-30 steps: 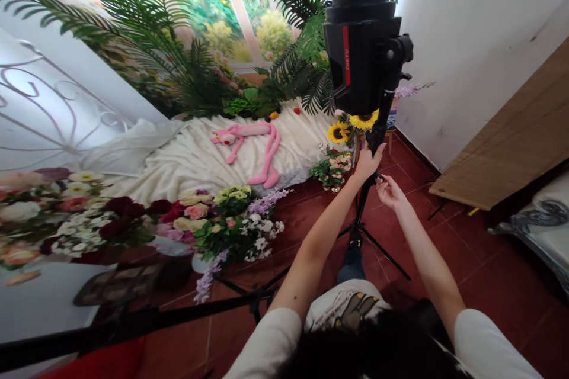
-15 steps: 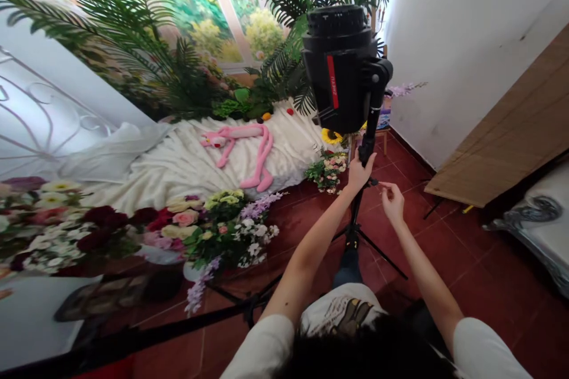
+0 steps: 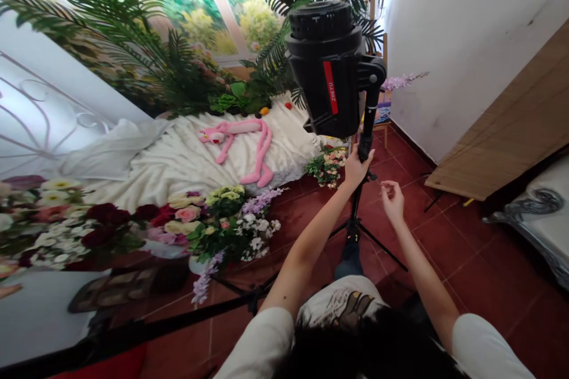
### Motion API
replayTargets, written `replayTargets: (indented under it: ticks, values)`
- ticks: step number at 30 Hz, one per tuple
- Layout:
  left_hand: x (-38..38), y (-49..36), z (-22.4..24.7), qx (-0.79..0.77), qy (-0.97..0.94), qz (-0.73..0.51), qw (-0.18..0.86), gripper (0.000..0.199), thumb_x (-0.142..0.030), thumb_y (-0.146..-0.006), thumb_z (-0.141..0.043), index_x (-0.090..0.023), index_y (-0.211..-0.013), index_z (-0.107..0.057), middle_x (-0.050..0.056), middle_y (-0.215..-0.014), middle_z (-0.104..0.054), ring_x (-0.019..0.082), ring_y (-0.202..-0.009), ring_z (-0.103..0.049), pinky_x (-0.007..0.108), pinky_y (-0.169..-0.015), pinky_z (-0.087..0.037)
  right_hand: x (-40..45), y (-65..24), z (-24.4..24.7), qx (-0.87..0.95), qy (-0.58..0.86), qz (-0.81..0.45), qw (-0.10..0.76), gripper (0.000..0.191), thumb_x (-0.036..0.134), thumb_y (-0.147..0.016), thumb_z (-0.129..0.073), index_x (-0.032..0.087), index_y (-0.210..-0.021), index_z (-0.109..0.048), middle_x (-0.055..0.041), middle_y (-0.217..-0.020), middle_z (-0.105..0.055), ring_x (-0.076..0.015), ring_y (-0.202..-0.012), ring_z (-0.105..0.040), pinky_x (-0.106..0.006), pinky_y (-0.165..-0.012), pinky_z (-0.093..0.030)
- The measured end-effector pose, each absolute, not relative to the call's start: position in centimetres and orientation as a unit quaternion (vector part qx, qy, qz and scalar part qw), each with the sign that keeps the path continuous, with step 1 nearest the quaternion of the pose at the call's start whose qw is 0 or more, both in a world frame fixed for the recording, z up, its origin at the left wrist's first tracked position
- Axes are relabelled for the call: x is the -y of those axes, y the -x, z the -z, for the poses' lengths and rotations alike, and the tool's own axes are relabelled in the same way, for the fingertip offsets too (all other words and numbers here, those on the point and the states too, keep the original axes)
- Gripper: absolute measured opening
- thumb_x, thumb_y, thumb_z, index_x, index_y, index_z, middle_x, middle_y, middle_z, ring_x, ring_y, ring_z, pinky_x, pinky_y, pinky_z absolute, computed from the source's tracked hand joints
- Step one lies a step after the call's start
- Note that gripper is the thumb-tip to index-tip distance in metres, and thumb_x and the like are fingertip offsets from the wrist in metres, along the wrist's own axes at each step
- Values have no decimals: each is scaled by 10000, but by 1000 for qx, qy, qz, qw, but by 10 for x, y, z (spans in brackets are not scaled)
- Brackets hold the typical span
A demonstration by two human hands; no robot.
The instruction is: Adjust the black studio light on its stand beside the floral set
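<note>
From where I stand, I see the person's left hand (image 3: 355,167) closed around the upper part of a black light stand (image 3: 370,111), with the thumb up along the collar. The right hand (image 3: 393,198), at 4 o'clock from it, is apart from the stand; its fingers are half bent and loose, and I see nothing in them. A small black knob (image 3: 371,176) on the stand lies near its fingertips, at 10 o'clock from this hand. The studio lamp (image 3: 324,71) is fixed at the top of the stand, at 11 o'clock from the left hand, with a red label on its side. I judge this lamp to be heavy, stiff and smooth, with its weight high, so the stand could tip or the tube slide down quickly if the knob is loose. The safer hold, in my opinion, is the tube just under the lamp's bracket, with one hand always there. The spread legs (image 3: 383,247) stand on the red tiled floor (image 3: 471,266) at 6 o'clock. Farther out, a pink plush toy (image 3: 240,127) lies on a cream blanket (image 3: 293,136) between 9 and 10 o'clock, many flowers (image 3: 231,219) are at 8, and a brown board (image 3: 502,124) leans between 2 and 3.
</note>
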State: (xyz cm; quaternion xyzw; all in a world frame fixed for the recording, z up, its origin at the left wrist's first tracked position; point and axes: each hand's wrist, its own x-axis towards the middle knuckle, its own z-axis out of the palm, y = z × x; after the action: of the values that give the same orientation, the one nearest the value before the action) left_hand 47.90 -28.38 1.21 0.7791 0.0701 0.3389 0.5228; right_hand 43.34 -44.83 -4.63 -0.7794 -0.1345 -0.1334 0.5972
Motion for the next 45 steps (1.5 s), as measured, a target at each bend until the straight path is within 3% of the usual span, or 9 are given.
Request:
replayTargets:
  ticks: [3, 6, 13, 17, 24, 30, 36, 42, 45]
  values:
    - [279, -477, -13, -56, -782, -309, 539, 365, -541, -842, -660, -194, -954, -675, 51, -760, -698, 204, -753, -684, 289, -728, -484, 444, -431, 46, 138, 780, 127, 597, 243, 409, -914, -547, 189, -1001, -601, -68, -878, -666, -176, -687, -591, -310, -649, -486]
    - [275, -474, -11, -43, -771, -276, 573, 331, -510, -832, -681, -197, -940, -692, 48, -756, -705, 199, -778, -696, 288, -754, -491, 437, -428, 47, 148, 778, 125, 598, 238, 401, -916, -547, 190, -1014, -595, -84, -939, -670, -175, -706, -589, -311, -650, -491]
    - [275, -470, 1, -27, -726, -192, 660, 504, -579, -792, -683, -151, -1058, -688, 57, -815, -723, 163, -738, -673, 282, -753, -519, 419, -423, 44, 169, 768, 156, 598, 384, 418, -913, -586, 199, -1224, -537, -125, -1158, -612, -195, -868, -624, -321, -699, -533]
    - [281, -469, 4, -35, -699, -191, 688, 488, -599, -804, -655, -153, -1002, -667, 68, -875, -723, 148, -726, -656, 279, -735, -524, 415, -430, 41, 187, 776, 168, 579, 382, 422, -920, -579, 200, -1229, -547, -127, -1152, -612, -204, -889, -620, -350, -760, -549]
    - [289, -469, 1, -46, -671, -185, 717, 514, -636, -773, -676, -175, -992, -607, 19, -806, -647, 119, -678, -601, 263, -696, -510, 420, -448, 31, 207, 805, 137, 539, 379, 387, -885, -603, 209, -1217, -575, -103, -1067, -678, -205, -800, -626, -362, -747, -543]
    - [288, -470, 2, -48, -688, -203, 695, 517, -650, -777, -663, -174, -973, -613, 17, -778, -634, 131, -713, -606, 283, -767, -506, 424, -453, 27, 187, 811, 142, 536, 374, 498, -872, -620, 188, -1079, -645, -123, -1046, -703, -218, -825, -647, -361, -777, -526]
    - [289, -469, 1, -36, -693, -215, 687, 553, -675, -782, -642, -164, -994, -624, 28, -771, -642, 140, -702, -605, 300, -755, -513, 422, -451, 20, 162, 829, 118, 523, 454, 629, -849, -601, 193, -967, -645, -81, -814, -703, -212, -721, -620, -314, -679, -477]
    - [289, -467, -1, -54, -698, -202, 685, 589, -697, -778, -628, -158, -1017, -612, 19, -759, -645, 120, -644, -593, 283, -699, -521, 420, -456, 17, 137, 858, 113, 482, 530, 703, -882, -492, 231, -640, -486, -1, -591, -573, -157, -577, -503, -271, -618, -379]
    - [288, -469, 1, -50, -696, -197, 688, 576, -706, -772, -626, -168, -980, -614, 12, -750, -631, 116, -626, -582, 279, -675, -515, 421, -458, 13, 138, 864, 107, 473, 591, 719, -890, -455, 224, -569, -427, 17, -534, -487, -135, -538, -429, -268, -589, -332]
